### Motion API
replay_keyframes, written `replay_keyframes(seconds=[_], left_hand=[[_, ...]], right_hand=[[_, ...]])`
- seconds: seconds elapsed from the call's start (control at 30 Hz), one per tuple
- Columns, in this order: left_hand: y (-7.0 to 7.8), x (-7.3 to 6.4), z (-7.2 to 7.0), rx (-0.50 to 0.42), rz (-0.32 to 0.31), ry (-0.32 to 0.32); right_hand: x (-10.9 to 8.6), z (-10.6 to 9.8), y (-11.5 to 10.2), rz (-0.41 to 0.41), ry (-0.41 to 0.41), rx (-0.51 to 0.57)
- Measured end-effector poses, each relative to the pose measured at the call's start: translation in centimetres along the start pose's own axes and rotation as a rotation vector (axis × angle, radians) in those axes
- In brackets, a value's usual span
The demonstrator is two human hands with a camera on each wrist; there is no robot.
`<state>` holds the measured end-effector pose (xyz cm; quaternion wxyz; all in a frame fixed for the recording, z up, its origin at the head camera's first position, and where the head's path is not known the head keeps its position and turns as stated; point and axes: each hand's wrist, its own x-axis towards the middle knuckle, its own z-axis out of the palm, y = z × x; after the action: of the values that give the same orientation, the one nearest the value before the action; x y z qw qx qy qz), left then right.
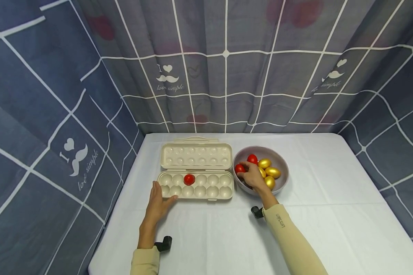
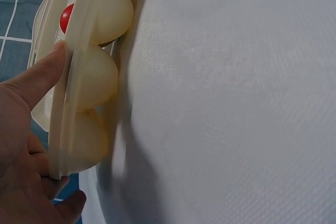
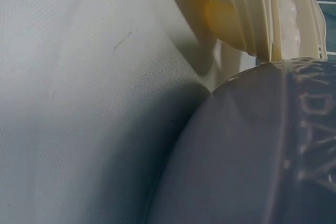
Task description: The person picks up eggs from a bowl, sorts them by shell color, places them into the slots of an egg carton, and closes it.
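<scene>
A cream plastic egg carton [image 1: 205, 184] lies open, its lid [image 1: 196, 156] folded back. One red egg [image 1: 189, 179] sits in its rear row. My left hand [image 1: 156, 202] holds the carton's front left corner, with the thumb [image 2: 44, 74] on the front rim and the fingers at the end. To the right, my right hand [image 1: 254, 176] reaches into a grey-mauve bowl [image 1: 285, 179], thumb and fingers around a red egg [image 1: 239, 168]. Another red egg [image 1: 252, 159] and several gold eggs [image 1: 273, 172] lie there too. In the right wrist view the bowl's wall [image 3: 226, 145] hides that hand.
A white cloth [image 1: 330, 198] covers the table. Grey-blue curtains [image 1: 206, 76] with white lines stand behind it and at both sides. The bowl stands close against the carton's right end. Each wrist carries a small black camera mount [image 1: 257, 212].
</scene>
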<state>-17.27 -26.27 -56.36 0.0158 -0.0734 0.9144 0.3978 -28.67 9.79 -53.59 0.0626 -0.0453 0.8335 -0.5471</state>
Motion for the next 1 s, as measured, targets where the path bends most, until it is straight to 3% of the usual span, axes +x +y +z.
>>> replay_keyframes(seconds=[0.17,0.3,0.43,0.57,0.73,0.9,1.0], left_hand=[[0.0,0.0,0.0,-0.001,0.008,0.009],[0.1,0.0,0.0,-0.003,0.008,0.005],[0.1,0.0,0.0,-0.006,0.008,0.010],[0.1,0.0,0.0,-0.010,0.010,0.018],[0.0,0.0,-0.1,-0.008,0.009,0.015],[0.2,-0.1,-0.2,-0.021,-0.001,0.008],[0.2,-0.1,-0.2,-0.024,-0.014,-0.001]], right_hand=[[-0.2,0.0,0.0,0.012,0.032,0.004],[-0.4,-0.1,-0.2,0.049,0.115,0.031],[-0.5,-0.2,-0.4,0.034,0.195,0.155],[-0.5,-0.1,-0.6,-0.029,0.225,0.281],[-1.1,0.2,-1.2,-0.129,0.256,0.336],[-2.3,1.0,-2.6,-0.320,0.212,0.359],[-3.3,1.9,-4.1,-0.390,0.158,0.378]])
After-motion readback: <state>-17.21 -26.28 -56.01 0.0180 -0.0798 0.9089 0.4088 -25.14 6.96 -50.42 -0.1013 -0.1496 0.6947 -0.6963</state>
